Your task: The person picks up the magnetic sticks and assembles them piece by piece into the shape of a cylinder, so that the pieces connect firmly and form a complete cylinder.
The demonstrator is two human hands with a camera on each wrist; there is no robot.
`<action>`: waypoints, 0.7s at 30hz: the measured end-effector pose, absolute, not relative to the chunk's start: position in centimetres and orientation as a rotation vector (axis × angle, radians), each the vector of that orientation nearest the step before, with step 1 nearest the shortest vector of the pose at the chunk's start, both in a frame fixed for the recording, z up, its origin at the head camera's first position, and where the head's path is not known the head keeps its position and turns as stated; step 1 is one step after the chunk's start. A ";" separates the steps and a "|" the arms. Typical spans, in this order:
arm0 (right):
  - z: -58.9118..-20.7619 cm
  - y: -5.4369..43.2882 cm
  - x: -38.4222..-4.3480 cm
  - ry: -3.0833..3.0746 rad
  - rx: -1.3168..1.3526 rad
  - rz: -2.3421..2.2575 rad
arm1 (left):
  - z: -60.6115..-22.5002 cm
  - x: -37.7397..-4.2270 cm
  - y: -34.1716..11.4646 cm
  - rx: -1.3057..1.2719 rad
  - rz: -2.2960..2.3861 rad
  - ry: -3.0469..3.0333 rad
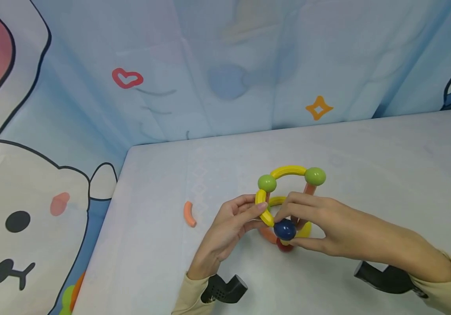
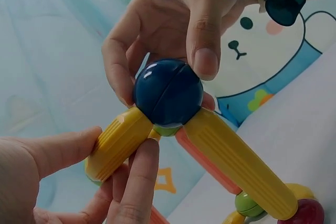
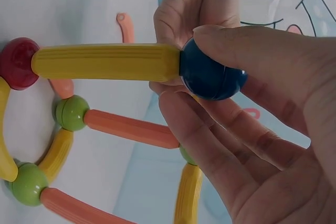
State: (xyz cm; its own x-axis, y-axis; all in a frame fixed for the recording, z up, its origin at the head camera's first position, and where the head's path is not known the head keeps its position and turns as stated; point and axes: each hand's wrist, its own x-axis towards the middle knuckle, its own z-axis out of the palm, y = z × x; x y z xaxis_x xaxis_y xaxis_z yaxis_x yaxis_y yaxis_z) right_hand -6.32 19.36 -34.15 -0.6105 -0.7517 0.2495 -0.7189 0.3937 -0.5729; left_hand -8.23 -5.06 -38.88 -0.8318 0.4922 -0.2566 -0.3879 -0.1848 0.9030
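In the head view a toy frame of rods and balls stands between both hands. My left hand point(image 1: 225, 229) pinches a curved yellow rod point(image 2: 118, 142) between thumb and fingers. My right hand point(image 1: 327, 223) holds the dark blue ball point(image 1: 284, 229) with its thumb and fingertips. The curved rod's end meets this ball in the left wrist view. A straight yellow rod point(image 3: 105, 62) joins the blue ball to a red ball point(image 3: 20, 64) at the base. A green ball point(image 1: 267, 183) and another green ball point(image 1: 315, 176) form upper corners, bridged by an arched yellow rod point(image 1: 288, 170).
A loose curved orange rod point(image 1: 189, 214) lies on the pale tabletop point(image 1: 162, 175), left of the hands. Orange rods point(image 3: 131, 128) form other uprights of the frame. Behind the table hangs a light blue printed curtain point(image 1: 194, 96).
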 end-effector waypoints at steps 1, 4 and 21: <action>-34.1 19.4 -6.3 2.586 -1.362 -1.018 | -38.9 -8.2 -5.1 0.122 2.051 1.528; -33.9 19.6 -6.4 2.606 -1.367 -1.016 | -38.8 -8.3 -5.1 0.121 2.048 1.535; -31.1 24.4 -7.4 2.982 -1.048 -1.085 | -39.4 -7.9 -6.0 0.134 1.933 1.785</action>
State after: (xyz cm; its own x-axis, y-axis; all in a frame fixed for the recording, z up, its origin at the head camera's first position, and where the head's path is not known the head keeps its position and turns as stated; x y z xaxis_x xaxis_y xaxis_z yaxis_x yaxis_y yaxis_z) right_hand -7.39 24.36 -31.15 -0.7852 -0.4893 0.3796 -0.6188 0.5966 -0.5110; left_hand -7.89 -5.98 -39.40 -0.8693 0.4209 -0.2591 -0.2915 -0.0134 0.9565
